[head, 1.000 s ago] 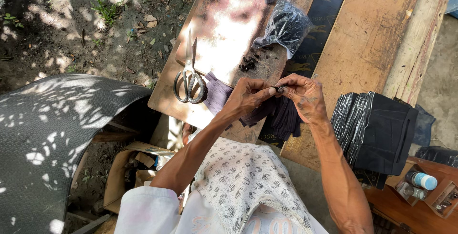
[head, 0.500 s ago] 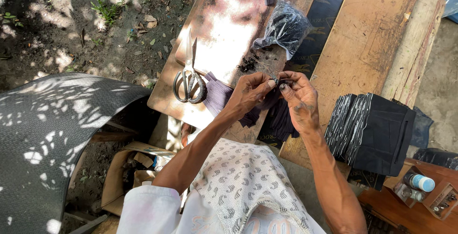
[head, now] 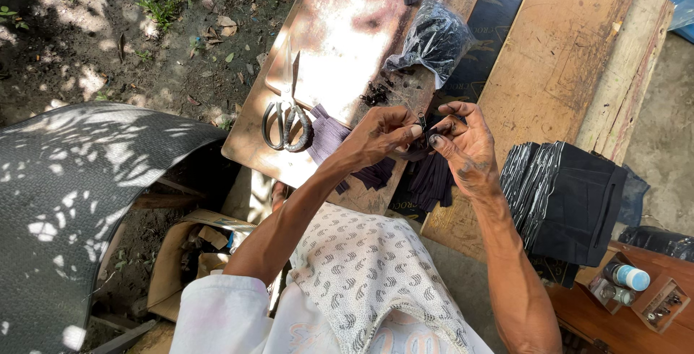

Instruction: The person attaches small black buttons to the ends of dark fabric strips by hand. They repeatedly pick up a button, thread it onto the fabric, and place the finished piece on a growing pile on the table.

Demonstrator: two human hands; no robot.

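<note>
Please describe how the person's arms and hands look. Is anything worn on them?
Both forearms are bare and lean, and the left hand and right hand wear no gloves. I see no watch, ring or bracelet. The nails look dark with dirt. A white short sleeve covers the left upper arm; the right sleeve is out of view.

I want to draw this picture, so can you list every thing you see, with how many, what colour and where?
scissors: one, metal, on the board's left part
plastic bag: one, clear with dark bits inside, top of the board
dark strips: a bunch, black and purple, under the hands
small piece: one, dark, pinched between both hands
folded cloth stack: one, black, right on the plank
wooden board: one, pale brown, centre
small bottle: one, blue cap, bottom right
left hand: one, at the centre
right hand: one, beside it
</note>
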